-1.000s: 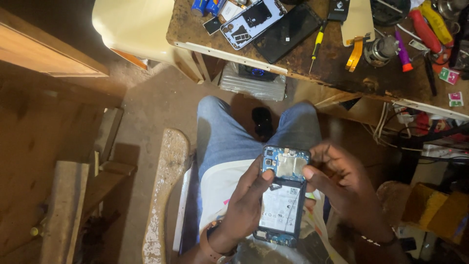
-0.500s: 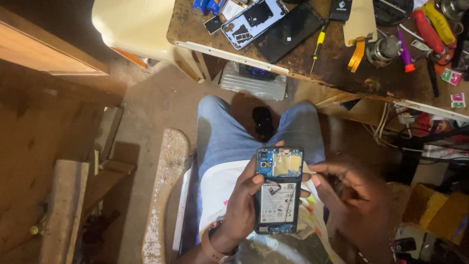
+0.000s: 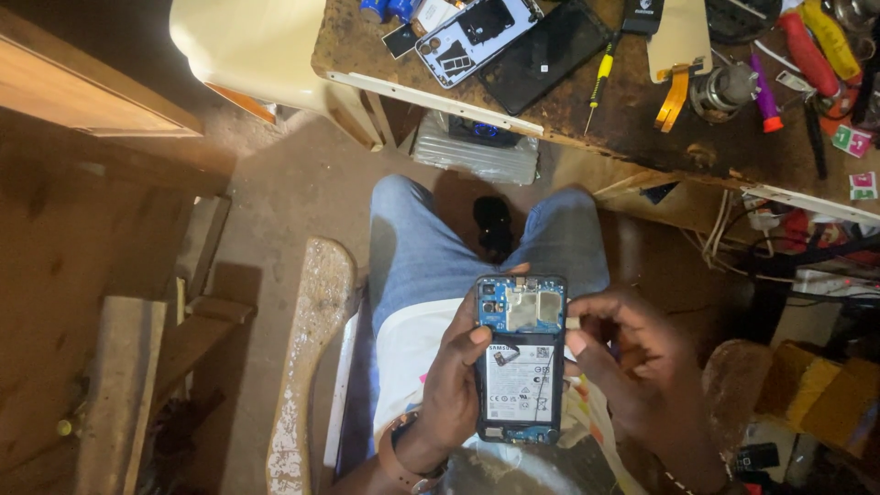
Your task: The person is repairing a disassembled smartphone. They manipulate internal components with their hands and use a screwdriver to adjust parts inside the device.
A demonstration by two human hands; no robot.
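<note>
Opened phone [image 3: 520,359]: upright above lap | left hand [image 3: 454,380]: clasps phone's left edge | right hand [image 3: 632,362]: fingertips pinched at phone's upper right edge

Workbench [image 3: 642,137], yellow screwdriver [image 3: 598,90], phone back cover [image 3: 477,37], dark screen [image 3: 548,55], purple tool [image 3: 765,96]

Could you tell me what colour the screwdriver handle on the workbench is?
Yellow with black, on the screwdriver; head view.
</note>
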